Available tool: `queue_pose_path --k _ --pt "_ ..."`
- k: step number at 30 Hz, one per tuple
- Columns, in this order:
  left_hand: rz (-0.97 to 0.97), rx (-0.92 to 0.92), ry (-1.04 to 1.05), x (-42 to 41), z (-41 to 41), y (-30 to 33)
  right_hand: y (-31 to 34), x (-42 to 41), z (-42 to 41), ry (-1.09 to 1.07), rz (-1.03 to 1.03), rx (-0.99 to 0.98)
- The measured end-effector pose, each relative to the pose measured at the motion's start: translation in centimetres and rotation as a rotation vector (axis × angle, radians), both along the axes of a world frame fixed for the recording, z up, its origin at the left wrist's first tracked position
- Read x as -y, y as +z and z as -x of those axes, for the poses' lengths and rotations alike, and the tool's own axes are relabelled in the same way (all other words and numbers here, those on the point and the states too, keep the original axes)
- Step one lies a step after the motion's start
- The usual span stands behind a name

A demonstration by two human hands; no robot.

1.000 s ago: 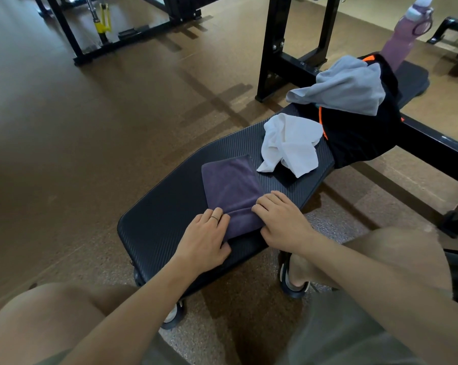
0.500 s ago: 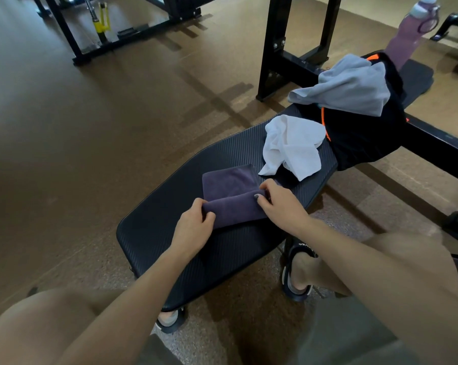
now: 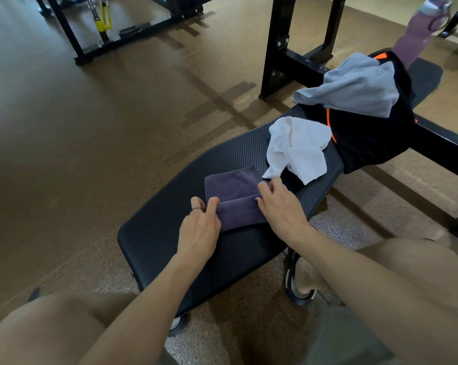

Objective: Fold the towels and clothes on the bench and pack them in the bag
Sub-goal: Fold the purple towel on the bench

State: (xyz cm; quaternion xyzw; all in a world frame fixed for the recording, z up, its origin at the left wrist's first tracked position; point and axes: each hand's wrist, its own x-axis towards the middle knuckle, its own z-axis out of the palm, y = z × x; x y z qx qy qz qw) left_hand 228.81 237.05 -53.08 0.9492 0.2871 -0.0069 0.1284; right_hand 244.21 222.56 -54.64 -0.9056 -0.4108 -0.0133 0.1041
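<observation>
— Head view: where's the purple towel (image 3: 235,196)?
— On the bench (image 3: 159,233), between both sets of fingers, its near half folded over.
— Left hand (image 3: 200,230)?
— Pinching the fold's left end.
— Right hand (image 3: 280,206)?
— Fingers spread at the right end, seemingly pinching; white towel (image 3: 299,148) just beyond them

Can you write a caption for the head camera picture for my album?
Two hands, left and right, fold a purple towel on a black bench.
</observation>
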Motion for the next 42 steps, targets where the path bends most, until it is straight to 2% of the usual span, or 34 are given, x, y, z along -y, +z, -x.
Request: queue_pose_path --k 3,6,9,12,15,18,21,24,28,34,37,39,42 --pt "-0.3 -0.004 -0.251 -0.3 -0.3 0.4 0.7 0.2 -0.2 0.273 -0.015 0.309" --pt "-0.375 0.028 -0.458 -0.6 -0.3 0.4 2.1 1.4 -0.3 0.519 0.035 0.242" --pt "-0.293 0.066 -0.435 -0.6 -0.1 0.3 2.3 2.1 -0.8 0.551 0.182 0.203" --pt "-0.306 -0.03 -0.41 -0.6 -0.7 0.5 2.1 1.2 -1.2 0.502 0.168 0.151" --pt "-0.259 -0.018 -0.381 -1.3 -1.6 1.8 2.8 0.7 -1.5 0.358 -0.022 -0.092" --pt "0.024 0.037 -0.244 -3.0 -2.1 2.8 3.6 0.8 -2.0 0.097 -0.171 -0.539" --pt "0.238 -0.038 -0.19 -4.7 -2.8 2.4 3.4 0.4 -2.6 -0.042 -0.129 -0.745" --pt "0.251 -0.093 -0.136 -4.9 -3.7 1.7 2.6 -0.5 -2.8 -0.158 -0.136 -0.783" --pt "0.139 -0.147 -0.098 -5.0 -5.0 1.3 2.0 -1.4 -2.5 -0.197 -0.155 -0.669" --pt "0.287 -0.314 -0.081 -4.9 -6.0 1.8 0.9 -1.8 -1.3 -0.285 -0.159 -0.678" --pt "0.312 -0.382 -0.148 -3.9 -5.6 1.9 0.8 -1.1 -0.2 -0.386 -0.226 -0.738" --pt "0.397 -0.424 -0.185 -2.8 -5.0 1.8 0.8 -0.5 0.8 -0.468 -0.292 -0.754" --pt "0.464 -0.368 -0.213 -1.0 -3.9 2.1 1.7 0.9 2.2 -0.497 -0.32 -0.774"
